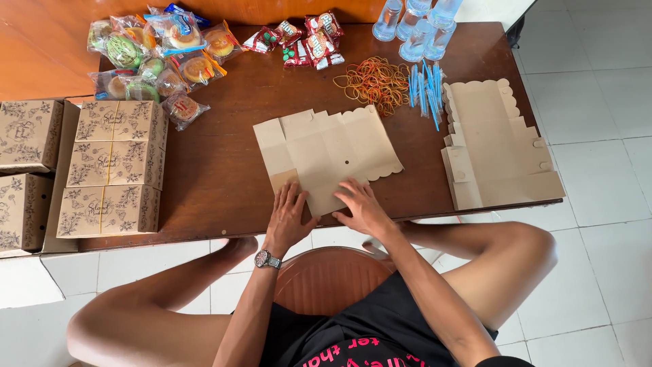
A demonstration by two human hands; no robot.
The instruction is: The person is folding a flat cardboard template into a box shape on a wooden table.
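Note:
A flat, unfolded brown cardboard box blank with scalloped edges lies on the dark wooden table, in front of me. My left hand, with a wristwatch on its wrist, presses flat on the blank's near left corner. My right hand presses on its near edge just to the right. Both hands rest palm down with fingers spread, gripping nothing.
A stack of flat box blanks lies at the right. Three folded printed boxes sit at the left, more boxes beyond. Wrapped pastries, small red packets, rubber bands, blue straws and water cups line the far side.

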